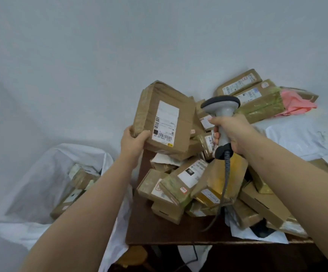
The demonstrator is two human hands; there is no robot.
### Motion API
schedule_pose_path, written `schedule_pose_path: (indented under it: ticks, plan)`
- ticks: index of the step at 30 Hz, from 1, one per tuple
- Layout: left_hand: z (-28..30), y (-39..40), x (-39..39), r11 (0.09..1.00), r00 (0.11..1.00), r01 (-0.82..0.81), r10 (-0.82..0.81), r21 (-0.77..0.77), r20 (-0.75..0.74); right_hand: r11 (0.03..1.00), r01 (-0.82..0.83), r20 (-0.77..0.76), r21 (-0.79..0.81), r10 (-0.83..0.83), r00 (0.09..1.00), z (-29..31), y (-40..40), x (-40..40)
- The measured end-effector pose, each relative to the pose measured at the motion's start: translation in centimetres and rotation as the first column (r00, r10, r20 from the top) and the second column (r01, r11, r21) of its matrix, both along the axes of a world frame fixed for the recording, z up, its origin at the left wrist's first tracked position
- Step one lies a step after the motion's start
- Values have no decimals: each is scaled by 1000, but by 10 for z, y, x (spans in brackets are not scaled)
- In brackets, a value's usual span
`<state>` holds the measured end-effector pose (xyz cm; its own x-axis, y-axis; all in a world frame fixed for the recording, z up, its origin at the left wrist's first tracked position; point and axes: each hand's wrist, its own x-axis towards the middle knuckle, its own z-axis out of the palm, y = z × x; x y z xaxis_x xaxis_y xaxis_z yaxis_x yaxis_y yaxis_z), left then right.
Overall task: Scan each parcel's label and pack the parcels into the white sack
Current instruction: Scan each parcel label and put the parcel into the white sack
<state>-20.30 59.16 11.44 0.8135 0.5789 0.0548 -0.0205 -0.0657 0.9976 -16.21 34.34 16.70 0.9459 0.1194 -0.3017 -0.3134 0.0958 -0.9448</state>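
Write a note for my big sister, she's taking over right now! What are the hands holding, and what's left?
Left hand holds a cardboard parcel up, label facing the camera.
Right hand grips the scanner, its head beside that label.
White sack, lower left, already has several parcels inside.
Pile of parcels waits on the brown table.
Next, probably: scan the held parcel, drop it in the sack, carry on through the pile.
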Motion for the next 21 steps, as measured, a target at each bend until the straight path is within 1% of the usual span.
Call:
schedule_pose_path:
  ticks: [1, 2, 4, 7, 10, 13, 15, 18, 21]
  plan:
    - [-1, 7, -5, 996, 1000, -7, 6, -84, -21, 1000, -19, 0, 9, 19, 1000, 2, 7, -3]
    - [-3, 16, -11, 992, 999, -11, 5, -129, -41, 999, -41, 1, 17, 41, 999, 4, 15, -7]
    - [-6, 28, -22, 987, 996, 8, -23, -161, -89, 996, -80, 8, 31, 80, 997, 8, 27, -14]
    - [-9, 49, -43, 986, 992, 12, -33, -169, -120, 984, -176, 21, 13, 176, 984, 9, 47, -22]
    - [-14, 72, -60, 988, 993, -12, -7, -154, -121, 955, -295, 22, -37, 296, 955, 7, 67, -30]
    - [-17, 93, -75, 988, 992, -47, 29, -150, -120, 922, -379, 56, -75, 383, 922, 7, 86, -42]
    - [-15, 105, -85, 988, 992, -86, 72, -129, -105, 886, -441, 113, -141, 457, 882, 9, 96, -50]
    - [-11, 121, -97, 983, 989, -146, 140, -108, -56, 808, -516, 213, -284, 577, 788, 13, 110, -60]
    - [-10, 140, -107, 979, 984, -176, 173, -108, -31, 743, -579, 246, -336, 662, 708, 13, 123, -69]
